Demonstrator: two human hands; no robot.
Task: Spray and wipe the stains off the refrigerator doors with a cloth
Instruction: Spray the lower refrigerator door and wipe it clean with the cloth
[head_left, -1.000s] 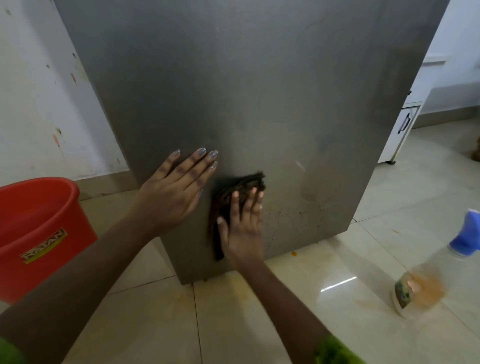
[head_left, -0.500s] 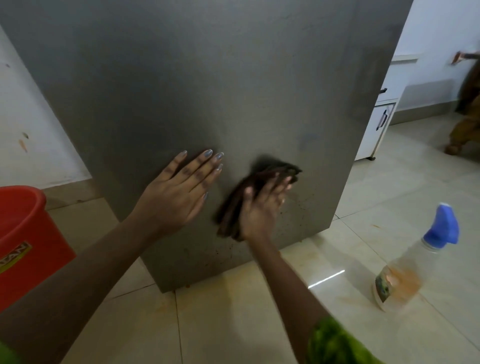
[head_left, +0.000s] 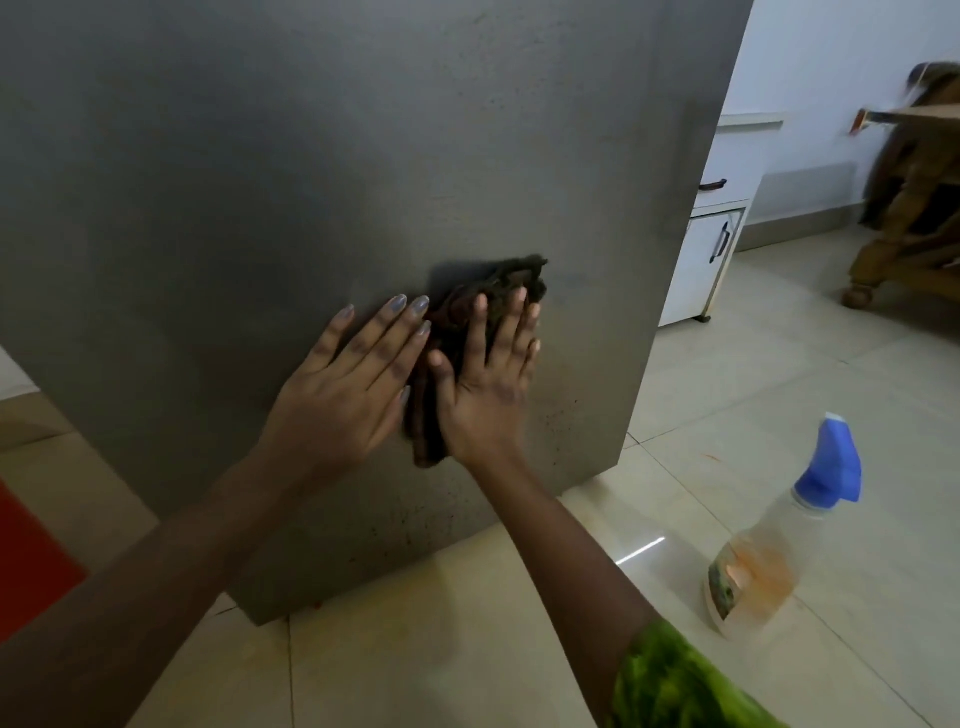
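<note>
A grey refrigerator door (head_left: 311, 156) fills most of the view, with small dark specks near its lower right corner. My right hand (head_left: 483, 384) presses a dark brown cloth (head_left: 498, 286) flat against the door, fingers straight and spread. Part of the cloth hangs down below the palm. My left hand (head_left: 348, 384) lies flat on the door just left of the cloth, fingers straight. A clear spray bottle (head_left: 769, 561) with a blue trigger head stands on the floor tiles to the right, apart from both hands.
A red bucket (head_left: 31, 561) shows at the left edge. A white cabinet (head_left: 701, 270) with dark handles stands behind the door's right edge. Wooden furniture (head_left: 914, 218) sits at the far right. Glossy beige floor tiles (head_left: 727, 405) spread around.
My right hand has wiped the cloth to the right, then back left beside my left hand. The view has shifted right, so the bucket is nearly out of frame.
</note>
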